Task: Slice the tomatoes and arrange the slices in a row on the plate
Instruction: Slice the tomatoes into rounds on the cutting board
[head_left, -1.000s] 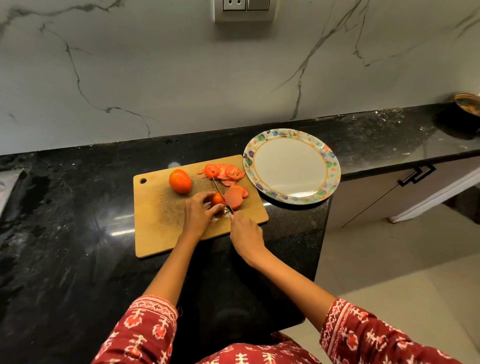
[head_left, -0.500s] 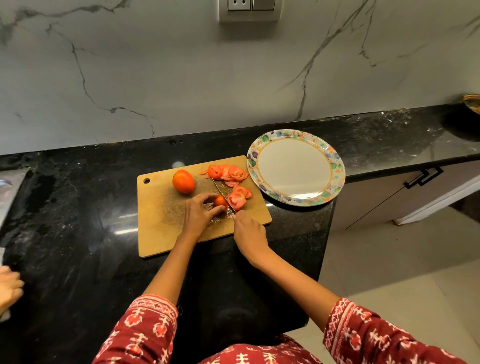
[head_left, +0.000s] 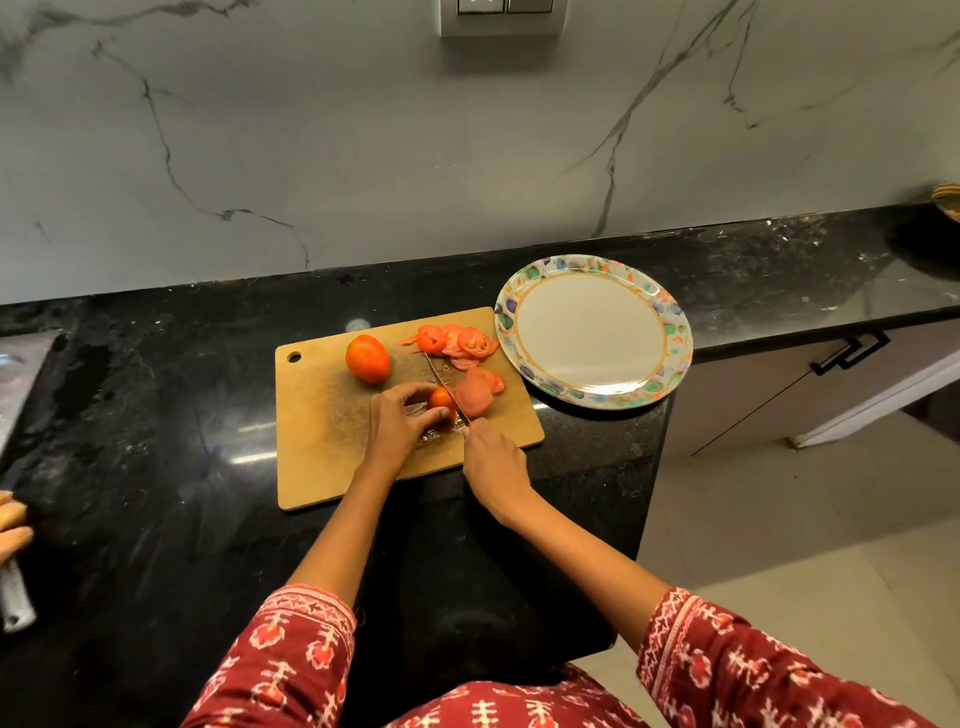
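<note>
Left hand (head_left: 397, 426) pinched tomato stub (head_left: 441, 399), right hand (head_left: 493, 462) gripped knife (head_left: 447, 387) — whole tomato (head_left: 368, 358) and slices (head_left: 457, 341) crowded cutting board (head_left: 322, 426); plate (head_left: 670, 358) bare beside it.

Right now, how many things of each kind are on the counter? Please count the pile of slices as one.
Whole tomato: 1
Tomato piece being cut: 1
Pile of slices: 1
Knife: 1
Cutting board: 1
Plate: 1
Total: 6

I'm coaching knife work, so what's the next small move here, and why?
Probably another thin cut: the left hand holds only a small tomato end against the knife in the right hand, and the plate holds no slices yet.
</note>
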